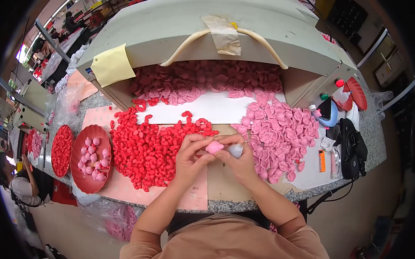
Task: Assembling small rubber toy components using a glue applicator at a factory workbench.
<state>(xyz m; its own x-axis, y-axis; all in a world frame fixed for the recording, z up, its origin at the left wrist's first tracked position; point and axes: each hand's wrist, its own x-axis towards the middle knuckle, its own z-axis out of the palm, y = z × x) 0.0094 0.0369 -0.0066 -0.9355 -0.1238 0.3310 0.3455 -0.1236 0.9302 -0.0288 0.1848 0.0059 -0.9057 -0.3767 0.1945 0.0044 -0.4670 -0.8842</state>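
Note:
Both hands meet over the middle of the table. My left hand [187, 157] is closed, pinching a small pink rounded piece [214, 147] with a nub. The fingertips of my right hand [243, 165] touch the same piece from the other side. Tucked in the right hand is a whitish, translucent object [235, 151], perhaps a small bottle; its full shape is hidden by the fingers. Left of the hands spreads a heap of small red curved pieces [145, 150]. On the right lies a heap of pink, petal-like shell pieces [280, 136].
A grey box-like housing [265, 40] arches over more pink pieces. At left stand a red scalloped dish [89, 184] of pink balls and a dish of red pieces [62, 147]. An orange lighter-like item [322, 161] and black bag [351, 148] lie right. A person [27, 182] sits far left.

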